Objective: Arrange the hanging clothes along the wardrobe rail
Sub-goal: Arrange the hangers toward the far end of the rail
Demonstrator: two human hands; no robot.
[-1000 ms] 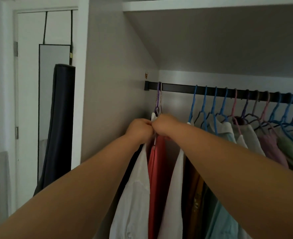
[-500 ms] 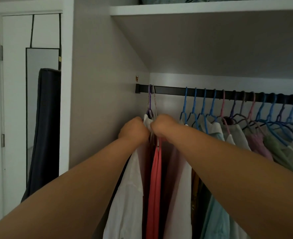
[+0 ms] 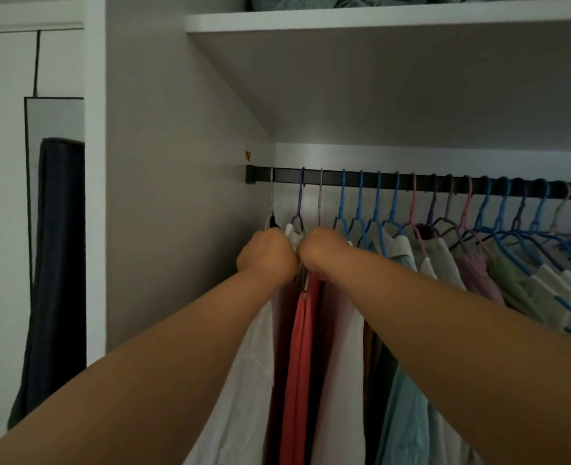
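Note:
A black wardrobe rail [image 3: 391, 181] runs from the left wall to the right edge, with several coloured hangers on it. My left hand [image 3: 266, 251] and my right hand [image 3: 322, 251] are side by side just under the rail's left end, fingers curled round the tops of clothes there. Between them sits a purple hanger [image 3: 299, 204] with a white collar. A beige hanger [image 3: 271, 203] hangs to the left, another pale one [image 3: 320, 199] to the right. Below hang a white shirt [image 3: 244, 380] and a coral garment [image 3: 299, 364]. My fingers are hidden behind my knuckles.
The wardrobe's left side wall [image 3: 176, 196] stands close to my left hand. A white shelf [image 3: 378, 16] with folded fabric lies above. Blue hangers [image 3: 378, 209] and pastel clothes [image 3: 478, 273] fill the rail to the right. A mirror [image 3: 54, 122] and dark cloth [image 3: 56, 263] hang at far left.
The bunched hangers at the rail's left end have spread apart: one now sits near the wall, the purple one and another pale one stand separate. The view shifted right and upward.

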